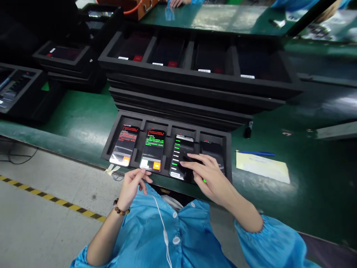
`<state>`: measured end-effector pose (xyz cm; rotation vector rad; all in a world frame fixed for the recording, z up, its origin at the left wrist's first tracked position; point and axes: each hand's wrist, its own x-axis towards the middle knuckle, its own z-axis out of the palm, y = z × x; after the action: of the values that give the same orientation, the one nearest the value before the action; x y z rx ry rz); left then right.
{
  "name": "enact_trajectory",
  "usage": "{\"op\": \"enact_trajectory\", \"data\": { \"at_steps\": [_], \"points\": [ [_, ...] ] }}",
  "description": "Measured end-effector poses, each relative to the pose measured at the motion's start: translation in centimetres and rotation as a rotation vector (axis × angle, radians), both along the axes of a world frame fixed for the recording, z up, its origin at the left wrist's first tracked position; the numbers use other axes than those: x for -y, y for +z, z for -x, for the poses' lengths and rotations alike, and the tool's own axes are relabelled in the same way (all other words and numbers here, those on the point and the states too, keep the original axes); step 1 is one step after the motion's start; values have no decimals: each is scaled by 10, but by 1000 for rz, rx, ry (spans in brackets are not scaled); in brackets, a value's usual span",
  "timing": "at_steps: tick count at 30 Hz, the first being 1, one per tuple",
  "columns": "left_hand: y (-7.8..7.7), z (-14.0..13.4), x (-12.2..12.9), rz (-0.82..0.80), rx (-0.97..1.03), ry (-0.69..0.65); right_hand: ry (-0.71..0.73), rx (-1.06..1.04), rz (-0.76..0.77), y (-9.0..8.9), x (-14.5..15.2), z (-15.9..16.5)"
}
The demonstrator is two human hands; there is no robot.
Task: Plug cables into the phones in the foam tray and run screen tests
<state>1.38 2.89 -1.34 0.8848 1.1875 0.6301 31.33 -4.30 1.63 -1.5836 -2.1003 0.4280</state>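
Observation:
In front of me a black foam tray [111,143] holds several smartphones side by side. The leftmost phone [126,143] shows red text, and the second phone [153,147] shows red and green text with an orange button. My left hand [134,183] is at the second phone's lower edge, thumb near its screen, fingers loosely curled and apart. Over the third phone [178,158], lit with a list of green and white lines, my right hand [208,175] has its fingers stretched out, fingertips at the screen. That hand partly covers the rightmost phone [214,150], which has a dark screen.
Behind the tray rises a stack of black foam trays [178,98], the top one holding dark phones. To the right lie a blue pen [258,153], a yellow paper slip [262,167] and a small black object [248,129]. More trays [63,63] stand left. Another person's hand [176,3] shows at the far side.

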Motion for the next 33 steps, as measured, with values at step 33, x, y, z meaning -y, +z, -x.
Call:
{"op": "enact_trajectory", "data": {
  "at_steps": [33],
  "points": [
    [1, 9, 3, 37, 137, -15, 188, -15, 243, 0, -169, 42]
  ]
}}
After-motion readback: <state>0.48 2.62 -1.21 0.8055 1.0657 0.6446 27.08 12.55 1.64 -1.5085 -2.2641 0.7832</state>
